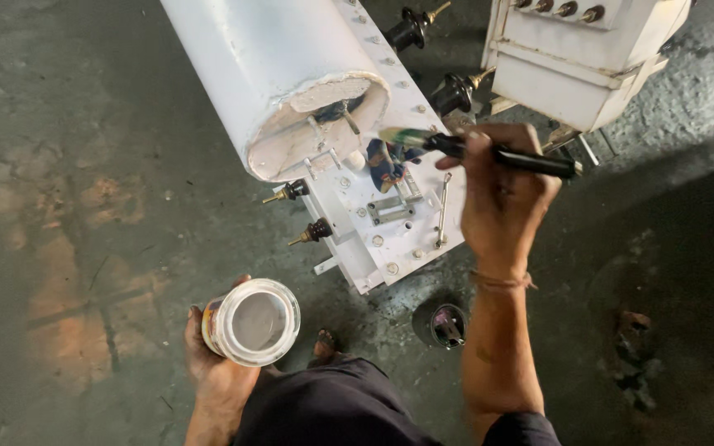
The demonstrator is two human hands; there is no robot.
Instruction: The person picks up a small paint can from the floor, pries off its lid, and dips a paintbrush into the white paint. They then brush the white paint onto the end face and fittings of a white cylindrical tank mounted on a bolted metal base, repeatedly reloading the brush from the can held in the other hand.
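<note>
Bearing surface is a dark concrete floor (pixel 84 107), rough, stained, with rust-orange patches at the left side. A white transformer tank (pixel 390 206) stands on it at centre; a second white metal unit (pixel 576 70) stands just beside it at upper right. A small dark round lid (pixel 448 325) lies on the floor near the tank's lower edge. Dark debris (pixel 634 363) lies at right, well apart.
</note>
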